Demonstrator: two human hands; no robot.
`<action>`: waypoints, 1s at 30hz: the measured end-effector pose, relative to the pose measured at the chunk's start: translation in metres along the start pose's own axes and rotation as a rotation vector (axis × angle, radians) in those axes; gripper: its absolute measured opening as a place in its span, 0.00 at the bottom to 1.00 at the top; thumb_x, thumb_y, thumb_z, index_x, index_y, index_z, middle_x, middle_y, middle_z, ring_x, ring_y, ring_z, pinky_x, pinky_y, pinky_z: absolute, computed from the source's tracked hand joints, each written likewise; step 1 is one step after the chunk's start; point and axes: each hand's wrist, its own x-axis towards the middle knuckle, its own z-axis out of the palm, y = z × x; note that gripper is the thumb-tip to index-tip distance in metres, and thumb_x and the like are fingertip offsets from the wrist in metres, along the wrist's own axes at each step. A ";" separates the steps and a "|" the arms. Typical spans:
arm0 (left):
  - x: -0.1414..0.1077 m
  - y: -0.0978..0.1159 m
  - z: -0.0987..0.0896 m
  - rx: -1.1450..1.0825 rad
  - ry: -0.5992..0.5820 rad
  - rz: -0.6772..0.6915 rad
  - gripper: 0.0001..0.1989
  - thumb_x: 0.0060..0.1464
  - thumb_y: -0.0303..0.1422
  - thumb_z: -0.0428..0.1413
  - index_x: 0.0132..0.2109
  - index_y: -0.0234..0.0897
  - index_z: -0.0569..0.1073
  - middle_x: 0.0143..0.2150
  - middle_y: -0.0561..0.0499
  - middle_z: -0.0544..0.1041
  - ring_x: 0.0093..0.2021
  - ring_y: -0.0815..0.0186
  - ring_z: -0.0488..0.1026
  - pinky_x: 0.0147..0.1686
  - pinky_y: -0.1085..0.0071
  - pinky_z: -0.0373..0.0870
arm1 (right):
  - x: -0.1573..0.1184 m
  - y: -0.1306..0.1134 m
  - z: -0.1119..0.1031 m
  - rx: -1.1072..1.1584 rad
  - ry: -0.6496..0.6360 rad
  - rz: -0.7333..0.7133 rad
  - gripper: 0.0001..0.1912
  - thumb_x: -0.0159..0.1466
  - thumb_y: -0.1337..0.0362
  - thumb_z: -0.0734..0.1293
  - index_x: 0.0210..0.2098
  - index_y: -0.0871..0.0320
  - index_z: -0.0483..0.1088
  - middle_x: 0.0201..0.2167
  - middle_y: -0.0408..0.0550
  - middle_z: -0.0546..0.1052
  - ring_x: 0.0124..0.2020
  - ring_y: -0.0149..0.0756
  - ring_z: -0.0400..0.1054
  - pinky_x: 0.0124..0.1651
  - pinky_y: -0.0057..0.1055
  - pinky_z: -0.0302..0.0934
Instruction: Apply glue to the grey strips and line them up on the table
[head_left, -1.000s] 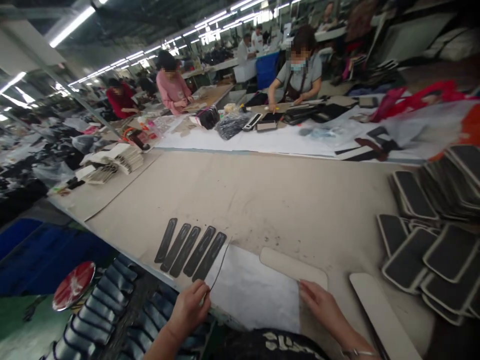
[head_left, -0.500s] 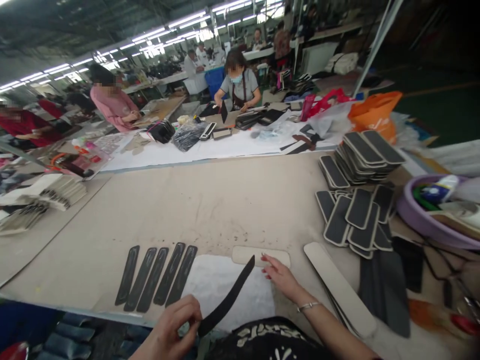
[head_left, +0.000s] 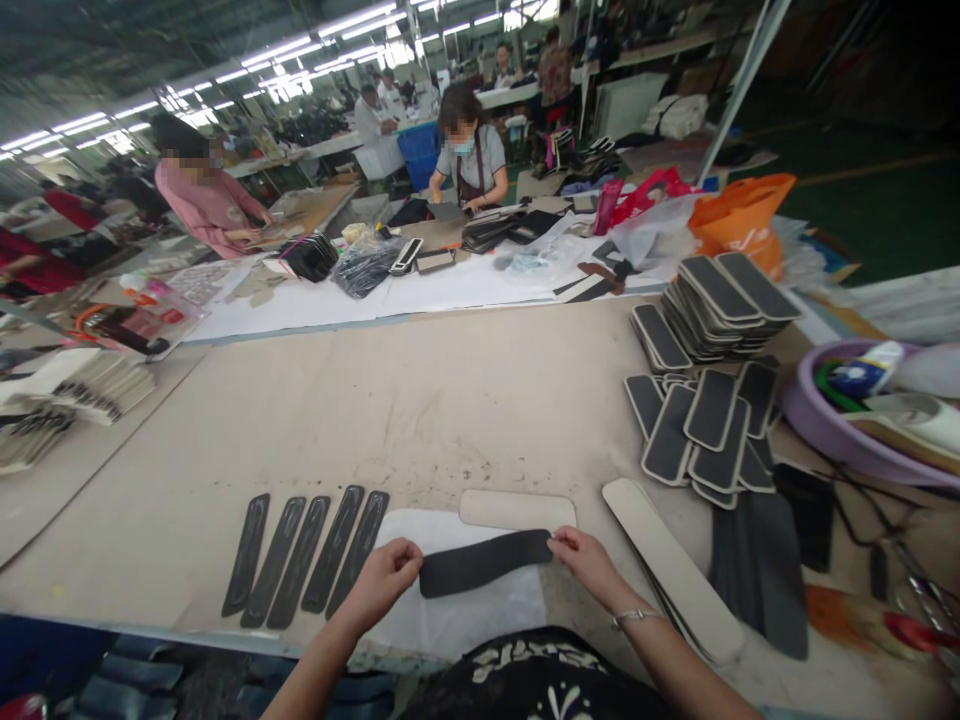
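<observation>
Between left hand (head_left: 405,562) and right hand (head_left: 570,546), a dark strip (head_left: 485,565) is held over white sheeting (head_left: 502,605); 5 glossy strips (head_left: 300,560) and a cream panel (head_left: 517,509) are left unjoined; bordered panels (head_left: 710,409) are seemingly finished.

Dark grey strip (head_left: 484,566), cream panel (head_left: 517,508), white sheet (head_left: 487,612), purple basin (head_left: 816,424)

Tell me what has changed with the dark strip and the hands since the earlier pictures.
The right hand, open half a second ago, has taken hold of the free end of the dark strip; the left hand keeps the other end. The strip, which slanted before, has swung nearly crosswise over the white sheet. The five glossy strips and the cream panel stayed put.
</observation>
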 end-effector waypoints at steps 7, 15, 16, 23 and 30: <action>0.097 -0.017 0.048 0.113 -0.069 -0.140 0.10 0.48 0.32 0.47 0.25 0.34 0.70 0.20 0.53 0.71 0.25 0.69 0.70 0.28 0.75 0.63 | 0.031 0.020 -0.032 -0.266 0.183 0.105 0.15 0.56 0.53 0.59 0.28 0.59 0.69 0.20 0.42 0.70 0.24 0.33 0.63 0.29 0.28 0.54; 0.150 -0.014 0.059 0.273 -0.075 -0.176 0.10 0.49 0.30 0.49 0.26 0.34 0.74 0.22 0.50 0.75 0.27 0.68 0.71 0.29 0.75 0.62 | 0.052 0.021 -0.038 -0.486 0.231 0.220 0.14 0.60 0.56 0.60 0.27 0.58 0.71 0.21 0.45 0.75 0.26 0.34 0.67 0.30 0.28 0.54; 0.153 -0.014 0.061 0.290 -0.073 -0.176 0.10 0.49 0.30 0.49 0.26 0.34 0.74 0.23 0.50 0.75 0.28 0.67 0.71 0.30 0.75 0.62 | 0.053 0.020 -0.037 -0.508 0.233 0.228 0.14 0.60 0.57 0.60 0.28 0.58 0.72 0.22 0.45 0.75 0.27 0.34 0.68 0.30 0.28 0.54; 0.161 -0.015 0.069 0.354 -0.028 -0.190 0.12 0.52 0.31 0.48 0.31 0.33 0.76 0.29 0.46 0.78 0.34 0.65 0.73 0.34 0.74 0.63 | 0.059 0.018 -0.034 -0.636 0.211 0.264 0.15 0.62 0.58 0.59 0.26 0.57 0.72 0.23 0.46 0.76 0.27 0.35 0.68 0.30 0.28 0.54; 0.152 -0.024 0.070 0.311 -0.028 -0.172 0.12 0.53 0.37 0.52 0.36 0.34 0.76 0.31 0.49 0.78 0.33 0.67 0.73 0.33 0.75 0.62 | 0.061 0.021 -0.035 -0.705 0.170 0.236 0.17 0.63 0.57 0.57 0.25 0.57 0.71 0.24 0.48 0.76 0.27 0.36 0.68 0.30 0.30 0.53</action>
